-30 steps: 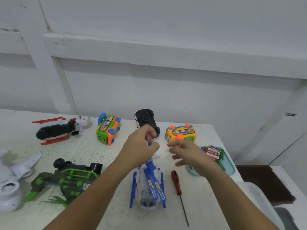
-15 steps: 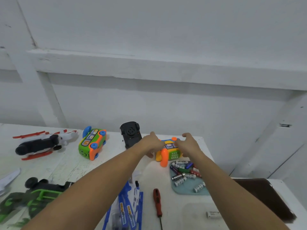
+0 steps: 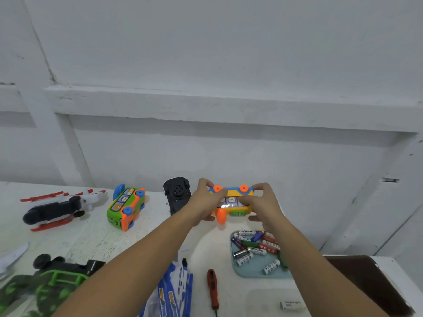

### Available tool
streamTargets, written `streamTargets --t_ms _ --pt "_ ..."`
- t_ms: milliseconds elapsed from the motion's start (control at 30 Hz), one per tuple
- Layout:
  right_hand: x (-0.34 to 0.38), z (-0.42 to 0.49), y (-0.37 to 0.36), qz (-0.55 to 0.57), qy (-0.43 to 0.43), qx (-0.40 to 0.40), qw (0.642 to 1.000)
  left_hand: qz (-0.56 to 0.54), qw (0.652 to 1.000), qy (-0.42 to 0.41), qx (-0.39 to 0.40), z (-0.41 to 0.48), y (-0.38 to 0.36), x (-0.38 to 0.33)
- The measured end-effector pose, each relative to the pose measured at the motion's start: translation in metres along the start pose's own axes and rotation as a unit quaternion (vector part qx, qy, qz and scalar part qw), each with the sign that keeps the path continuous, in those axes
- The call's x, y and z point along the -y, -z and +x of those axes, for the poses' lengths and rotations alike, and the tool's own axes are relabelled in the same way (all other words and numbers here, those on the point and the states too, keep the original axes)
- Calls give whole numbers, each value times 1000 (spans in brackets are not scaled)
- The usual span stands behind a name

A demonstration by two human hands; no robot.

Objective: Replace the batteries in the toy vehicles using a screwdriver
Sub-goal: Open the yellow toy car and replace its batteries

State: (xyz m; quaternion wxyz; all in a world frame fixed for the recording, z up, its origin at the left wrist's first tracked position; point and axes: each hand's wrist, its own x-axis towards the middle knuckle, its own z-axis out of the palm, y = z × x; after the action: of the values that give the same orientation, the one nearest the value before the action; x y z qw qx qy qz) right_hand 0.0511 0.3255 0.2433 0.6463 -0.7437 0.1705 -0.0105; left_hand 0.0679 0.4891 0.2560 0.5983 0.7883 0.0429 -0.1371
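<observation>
A yellow toy bus [image 3: 231, 199] with orange wheels and a blue roof lies on its side at the far edge of the white table [image 3: 91, 243]. My left hand [image 3: 206, 202] grips its left end, and my right hand [image 3: 263, 202] grips its right end. A red-handled screwdriver [image 3: 212, 287] lies on the table near me. A pale blue tray [image 3: 254, 269] to the right holds several batteries. The blue and clear toy vehicle [image 3: 174, 291] lies near the bottom, partly hidden by my left forearm.
A black toy car [image 3: 176, 194] stands left of the yellow bus, then a green toy bus [image 3: 126, 208] and a black, white and red helicopter [image 3: 57, 209]. A green and black vehicle [image 3: 45, 287] lies at the lower left. One loose battery [image 3: 291, 305] sits lower right. A dark brown surface [image 3: 370, 284] borders the table's right.
Both hands left the blue toy vehicle, reached to the far edge and took hold of the yellow bus. The view rose toward the wall.
</observation>
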Motion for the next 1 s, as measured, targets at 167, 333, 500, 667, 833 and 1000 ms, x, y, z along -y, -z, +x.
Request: streamTargets --t_ms 167,333,500,667,833,1000 --pt "22 -32 5 108 70 49 990 -98 989 -94 -65 -20 16 -9" --pt "27 -64 -7 120 123 62 983 -106 980 -134 -98 -41 32 -4" --pt "24 -92 -29 108 200 21 974 -157 967 -120 -162 -63 39 9" --pt "10 -105 -52 103 254 18 961 -240 961 -79 -114 -87 45 15" --pt "-3 -115 -67 67 310 28 948 -336 940 -58 8 -101 57 13" --pt "-11 -119 -71 49 334 60 939 -336 940 -58 16 -106 66 19"
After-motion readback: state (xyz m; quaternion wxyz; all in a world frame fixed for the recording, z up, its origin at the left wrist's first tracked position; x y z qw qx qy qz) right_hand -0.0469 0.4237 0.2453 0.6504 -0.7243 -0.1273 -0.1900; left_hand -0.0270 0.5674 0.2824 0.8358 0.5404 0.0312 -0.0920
